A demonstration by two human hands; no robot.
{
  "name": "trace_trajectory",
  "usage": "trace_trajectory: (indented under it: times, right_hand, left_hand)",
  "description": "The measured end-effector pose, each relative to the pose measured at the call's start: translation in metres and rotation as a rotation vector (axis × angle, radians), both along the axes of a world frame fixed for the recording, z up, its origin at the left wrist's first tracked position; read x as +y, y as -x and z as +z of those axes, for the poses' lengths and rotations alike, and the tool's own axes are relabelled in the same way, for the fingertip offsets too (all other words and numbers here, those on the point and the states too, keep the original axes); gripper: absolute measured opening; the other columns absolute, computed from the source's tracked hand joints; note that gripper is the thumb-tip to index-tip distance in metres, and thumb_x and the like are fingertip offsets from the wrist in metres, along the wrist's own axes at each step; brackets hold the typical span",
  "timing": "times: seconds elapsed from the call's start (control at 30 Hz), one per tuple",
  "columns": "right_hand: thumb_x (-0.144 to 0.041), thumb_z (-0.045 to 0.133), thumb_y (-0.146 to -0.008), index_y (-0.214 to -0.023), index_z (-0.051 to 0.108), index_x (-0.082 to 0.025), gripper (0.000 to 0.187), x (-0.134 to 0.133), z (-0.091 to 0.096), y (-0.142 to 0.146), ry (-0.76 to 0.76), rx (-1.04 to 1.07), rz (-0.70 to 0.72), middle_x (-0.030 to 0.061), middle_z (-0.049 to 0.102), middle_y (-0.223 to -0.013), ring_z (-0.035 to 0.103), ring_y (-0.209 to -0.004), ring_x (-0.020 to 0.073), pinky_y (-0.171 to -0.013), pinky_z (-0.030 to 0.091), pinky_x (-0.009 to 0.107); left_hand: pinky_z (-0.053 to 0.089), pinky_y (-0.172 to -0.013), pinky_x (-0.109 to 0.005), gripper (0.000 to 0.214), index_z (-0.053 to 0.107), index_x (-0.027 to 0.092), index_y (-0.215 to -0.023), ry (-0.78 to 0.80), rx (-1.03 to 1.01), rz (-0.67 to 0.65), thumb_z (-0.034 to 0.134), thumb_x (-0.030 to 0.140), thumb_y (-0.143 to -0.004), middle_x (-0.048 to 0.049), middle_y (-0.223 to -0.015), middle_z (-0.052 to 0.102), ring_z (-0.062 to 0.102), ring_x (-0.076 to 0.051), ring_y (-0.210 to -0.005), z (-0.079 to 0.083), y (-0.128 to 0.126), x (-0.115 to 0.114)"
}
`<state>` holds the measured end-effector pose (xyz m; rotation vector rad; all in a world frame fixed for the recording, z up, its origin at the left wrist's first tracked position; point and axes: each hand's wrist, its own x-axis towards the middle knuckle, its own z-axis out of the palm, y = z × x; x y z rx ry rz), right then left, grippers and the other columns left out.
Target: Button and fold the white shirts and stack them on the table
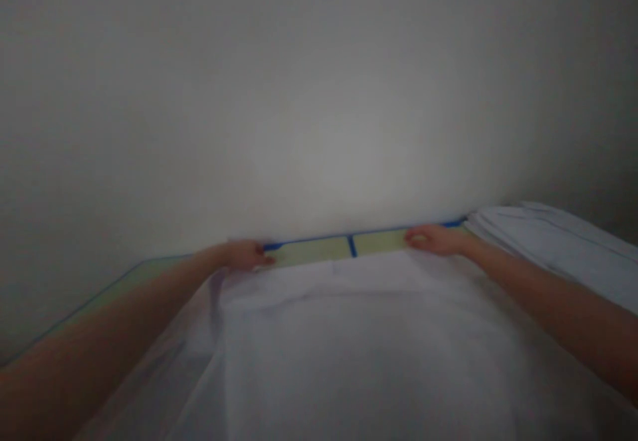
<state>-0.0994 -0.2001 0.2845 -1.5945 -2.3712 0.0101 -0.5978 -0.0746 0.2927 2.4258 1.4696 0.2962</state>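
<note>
A large white sheet of thin fabric [359,354] spreads from the bottom of the view up to a yellow-green surface with blue edges [312,250]. At the sheet's far left corner, my left hand [243,255] is closed on its edge. My right hand [432,239] pinches the far edge on the right, thumb and fingers together. Both arms reach forward, and the sheet hangs between the hands with a few soft creases. The picture is blurred, so the exact grip of the fingers is hard to make out.
A stack of folded white sheets [553,242] lies at the right, beside my right forearm. A plain pale wall [319,109] rises behind the surface. At the left, a blue line [94,295] marks the surface's edge along the wall.
</note>
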Motion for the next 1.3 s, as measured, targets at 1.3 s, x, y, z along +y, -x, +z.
trace_trajectory:
  times: [1.3]
  right_hand:
    - [-0.015,0.053,-0.074,-0.078,0.069,-0.014,0.017,0.11,0.03,0.208,0.034,0.143,0.305,0.0058,0.069,-0.08,0.06,-0.072,0.0147,-0.065,0.042,0.021]
  left_hand:
    - [0.036,-0.051,-0.023,0.023,0.061,0.02,-0.08,-0.026,-1.123,0.141,0.067,0.019,-0.057,0.0011,-0.062,0.056,0.05,-0.012,-0.054,-0.006,-0.018,-0.037]
